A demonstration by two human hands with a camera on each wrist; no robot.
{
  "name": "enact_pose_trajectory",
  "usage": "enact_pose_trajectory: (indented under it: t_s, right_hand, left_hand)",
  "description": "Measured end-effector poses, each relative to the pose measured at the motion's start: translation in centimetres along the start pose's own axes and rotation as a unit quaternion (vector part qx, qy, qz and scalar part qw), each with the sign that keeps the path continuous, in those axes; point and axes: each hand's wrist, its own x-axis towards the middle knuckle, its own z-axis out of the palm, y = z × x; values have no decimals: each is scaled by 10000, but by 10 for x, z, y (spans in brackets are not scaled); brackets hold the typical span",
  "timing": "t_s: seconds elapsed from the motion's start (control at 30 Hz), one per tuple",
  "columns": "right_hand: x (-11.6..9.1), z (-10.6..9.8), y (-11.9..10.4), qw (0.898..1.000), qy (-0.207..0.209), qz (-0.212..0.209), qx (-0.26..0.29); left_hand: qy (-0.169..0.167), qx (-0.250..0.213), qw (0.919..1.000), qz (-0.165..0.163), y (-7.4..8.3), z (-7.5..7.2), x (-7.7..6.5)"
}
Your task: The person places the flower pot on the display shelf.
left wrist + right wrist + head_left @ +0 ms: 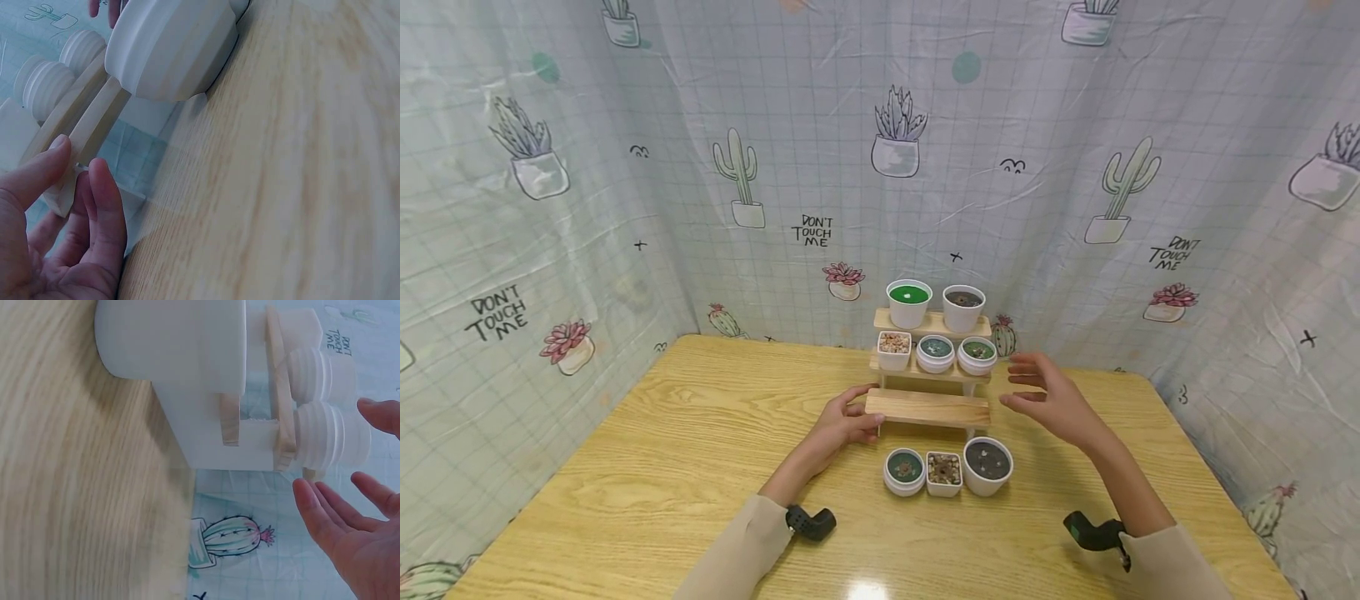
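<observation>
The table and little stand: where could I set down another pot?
On the stand, the lowest step is bare, though the left hand grips its left end. The table is bare left of that hand and right of the right hand. Crowded: the middle step, with three pots, and before the stand, with three more pots.

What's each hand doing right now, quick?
Left hand: closed, gripping the left end of the wooden bottom shelf.
Right hand: open, holding nothing, just right of the middle shelf.
</observation>
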Motion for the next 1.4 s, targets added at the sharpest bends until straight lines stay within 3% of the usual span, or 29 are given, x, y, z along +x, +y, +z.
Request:
enact_pose_trajectory:
  t_s: [0.73,1.4]
  right_hand:
    - [-22,0,7,9994,-254,-246,37]
    - [-18,10,25,9908,-1233,-384,413]
  left_hand:
    - [-36,4,10000,-19,1,0,2]
    - [-4,4,10000,-32,0,-1,0]
